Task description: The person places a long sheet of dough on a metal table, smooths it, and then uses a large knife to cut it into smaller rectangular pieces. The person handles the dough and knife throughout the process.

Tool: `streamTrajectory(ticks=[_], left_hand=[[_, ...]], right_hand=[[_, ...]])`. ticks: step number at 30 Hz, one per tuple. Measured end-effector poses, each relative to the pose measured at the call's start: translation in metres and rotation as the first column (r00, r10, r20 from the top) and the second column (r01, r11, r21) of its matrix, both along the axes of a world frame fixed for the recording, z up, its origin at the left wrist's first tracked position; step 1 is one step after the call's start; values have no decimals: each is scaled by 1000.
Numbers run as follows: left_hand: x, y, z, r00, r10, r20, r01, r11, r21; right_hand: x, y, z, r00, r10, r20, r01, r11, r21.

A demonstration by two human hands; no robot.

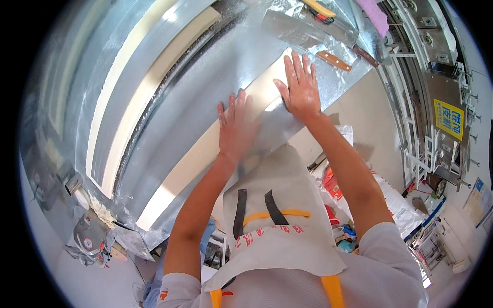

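Observation:
A long, pale strip of dough [194, 149] lies flat along the near side of the metal table [179, 97]. My left hand [236, 126] rests at the middle of the strip with its fingers stretched out; a haze blurs part of it. Near the strip's right end, my right hand [302, 90] lies with fingers spread, its fingertips at the dough's edge. Neither hand grips anything. Further back on the left, a thick band of dough [154, 87] runs along the table, with another pale dough strip [115, 77] beyond it.
A broad-bladed knife with a wooden handle [334, 60] and a second dark-handled knife [364, 54] lie at the table's right end, near a yellow-handled tool [319, 8]. A grey machine [92, 238] stands at the lower left. Metal racks [418, 102] line the right side.

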State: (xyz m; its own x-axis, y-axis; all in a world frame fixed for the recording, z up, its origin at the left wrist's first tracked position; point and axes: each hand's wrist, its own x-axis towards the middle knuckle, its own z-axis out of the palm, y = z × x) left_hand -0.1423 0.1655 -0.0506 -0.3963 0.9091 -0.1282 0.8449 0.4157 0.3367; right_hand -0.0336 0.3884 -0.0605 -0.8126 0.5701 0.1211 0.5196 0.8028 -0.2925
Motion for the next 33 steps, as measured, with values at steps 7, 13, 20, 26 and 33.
streamTrajectory(ticks=[7, 13, 20, 26, 33], left_hand=[[12, 56, 1, 991, -84, 101, 85, 996, -2], [30, 110, 1, 987, -161, 6, 160, 985, 56], [56, 119, 4, 976, -214, 46, 207, 971, 115], [83, 79, 38, 933, -143, 330, 87, 980, 181], [86, -62, 87, 843, 442, 305, -479, 876, 54]], right_hand=[[18, 18, 23, 998, -48, 29, 50, 996, -76], [23, 84, 49, 982, -97, -165, 79, 990, -114], [-154, 143, 17, 957, -7, -288, -54, 978, -202], [-231, 204, -7, 989, -112, -95, 126, 981, 147], [-149, 231, 29, 949, -305, 82, 293, 946, 136]])
